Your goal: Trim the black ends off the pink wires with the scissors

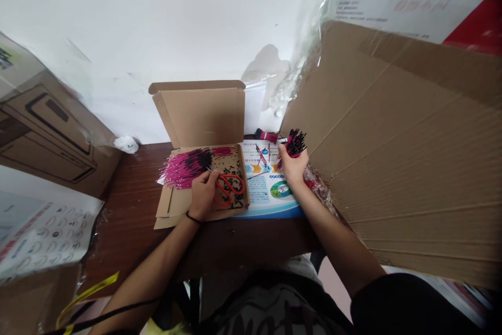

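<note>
My left hand (202,195) is closed at the open cardboard box (202,115), its fingers around the blade end of scissors with orange-red handles (228,188). The handle loops point right, over many small black scraps in the box. Just beyond my left hand lies a pile of magenta wires (181,170) with black ends, spilling over the box's left side. My right hand (294,168) grips an upright bundle of magenta wires with black tips (296,141), held above the right edge of a printed sheet.
A few loose wires (262,156) lie on the printed sheet (259,204). Behind it is a tied wire bundle (266,135). A large cardboard sheet (400,157) bounds the right side. At the left stand a printed carton (55,131) and a crumpled white wad (126,143).
</note>
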`<action>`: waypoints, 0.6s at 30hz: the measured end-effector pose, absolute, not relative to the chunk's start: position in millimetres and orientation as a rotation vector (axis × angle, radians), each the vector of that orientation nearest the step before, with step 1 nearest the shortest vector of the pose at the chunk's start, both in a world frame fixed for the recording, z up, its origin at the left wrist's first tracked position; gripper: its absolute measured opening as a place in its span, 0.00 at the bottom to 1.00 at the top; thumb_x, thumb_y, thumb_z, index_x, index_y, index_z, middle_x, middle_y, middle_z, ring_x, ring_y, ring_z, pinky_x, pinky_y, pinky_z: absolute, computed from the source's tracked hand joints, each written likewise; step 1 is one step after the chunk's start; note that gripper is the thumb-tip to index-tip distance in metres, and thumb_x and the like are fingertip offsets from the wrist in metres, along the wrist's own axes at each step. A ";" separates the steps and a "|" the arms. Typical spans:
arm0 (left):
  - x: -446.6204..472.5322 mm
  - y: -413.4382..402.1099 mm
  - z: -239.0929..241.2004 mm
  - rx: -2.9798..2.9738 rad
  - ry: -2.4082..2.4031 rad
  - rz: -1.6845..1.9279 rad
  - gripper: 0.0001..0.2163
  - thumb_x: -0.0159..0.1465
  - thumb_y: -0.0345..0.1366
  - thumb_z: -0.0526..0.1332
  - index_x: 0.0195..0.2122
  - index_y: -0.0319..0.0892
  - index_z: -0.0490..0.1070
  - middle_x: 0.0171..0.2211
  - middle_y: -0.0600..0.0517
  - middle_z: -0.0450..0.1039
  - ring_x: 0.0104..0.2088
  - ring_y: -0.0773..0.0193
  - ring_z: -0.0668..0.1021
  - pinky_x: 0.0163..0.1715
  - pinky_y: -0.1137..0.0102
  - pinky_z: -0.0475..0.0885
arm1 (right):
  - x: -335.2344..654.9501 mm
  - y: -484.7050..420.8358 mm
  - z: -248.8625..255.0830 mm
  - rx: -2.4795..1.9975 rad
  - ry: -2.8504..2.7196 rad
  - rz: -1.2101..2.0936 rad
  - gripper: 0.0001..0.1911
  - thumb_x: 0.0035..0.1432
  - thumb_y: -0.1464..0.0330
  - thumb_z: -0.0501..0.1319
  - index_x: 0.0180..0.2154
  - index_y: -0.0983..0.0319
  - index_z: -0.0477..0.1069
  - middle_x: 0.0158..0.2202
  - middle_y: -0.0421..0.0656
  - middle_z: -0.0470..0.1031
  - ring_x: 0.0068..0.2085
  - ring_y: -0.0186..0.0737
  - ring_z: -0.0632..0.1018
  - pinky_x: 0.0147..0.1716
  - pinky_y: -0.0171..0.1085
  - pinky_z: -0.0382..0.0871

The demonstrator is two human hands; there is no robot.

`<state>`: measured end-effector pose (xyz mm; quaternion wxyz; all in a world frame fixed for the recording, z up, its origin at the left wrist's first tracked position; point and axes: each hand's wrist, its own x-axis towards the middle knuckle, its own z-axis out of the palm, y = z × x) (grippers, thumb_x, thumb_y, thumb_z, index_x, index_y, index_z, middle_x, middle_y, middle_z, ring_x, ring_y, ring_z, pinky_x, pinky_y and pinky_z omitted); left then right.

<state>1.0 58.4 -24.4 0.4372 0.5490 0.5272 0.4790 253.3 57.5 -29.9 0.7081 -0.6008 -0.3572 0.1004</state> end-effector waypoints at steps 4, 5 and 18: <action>0.6 59.0 -24.6 1.353 1.306 1.192 0.15 0.58 0.45 0.60 0.30 0.38 0.79 0.27 0.49 0.79 0.28 0.64 0.76 0.30 0.72 0.68 | 254.9 59.0 -45.2 -1.357 -0.888 0.116 0.37 0.44 0.58 0.67 0.56 0.64 0.63 0.48 0.49 0.73 0.50 0.45 0.74 0.54 0.47 0.64; 0.6 59.0 -24.2 1.353 1.309 1.193 0.15 0.58 0.45 0.60 0.29 0.38 0.79 0.27 0.49 0.79 0.28 0.64 0.76 0.30 0.72 0.68 | 254.9 58.2 -48.6 -1.378 -0.904 0.127 0.41 0.44 0.59 0.67 0.59 0.63 0.60 0.48 0.48 0.74 0.50 0.44 0.74 0.55 0.47 0.64; 0.2 58.6 -22.2 1.385 1.334 1.186 0.14 0.58 0.44 0.59 0.29 0.38 0.78 0.26 0.50 0.78 0.27 0.64 0.75 0.28 0.72 0.67 | 242.5 48.8 -41.2 -1.463 -0.841 0.239 0.16 0.49 0.57 0.63 0.35 0.62 0.69 0.29 0.41 0.72 0.33 0.40 0.73 0.41 0.43 0.70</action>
